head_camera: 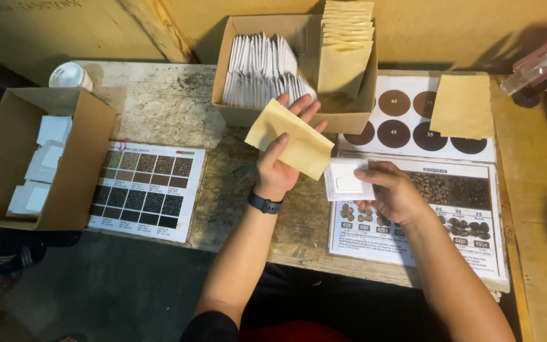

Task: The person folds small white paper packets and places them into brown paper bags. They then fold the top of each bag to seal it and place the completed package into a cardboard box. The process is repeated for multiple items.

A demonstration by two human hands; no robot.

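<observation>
My left hand point(281, 161), with a dark watch at the wrist, holds a tan paper envelope point(289, 137) up over the middle of the wooden table point(159, 104). My right hand point(392, 190) grips a small white filter packet point(344, 180) just right of the envelope's lower corner. Behind both hands stands an open cardboard box point(349, 114) filled with white packets point(257, 69) on its left and a stack of tan envelopes point(344, 50) on its right.
A second cardboard box point(77, 171) with white packets sits at the left table edge. Printed charts of coffee beans and brown colour circles lie on the table point(147, 190) point(457, 209). A loose tan envelope point(462, 106) rests at the right. A white cup point(69, 76) stands far left.
</observation>
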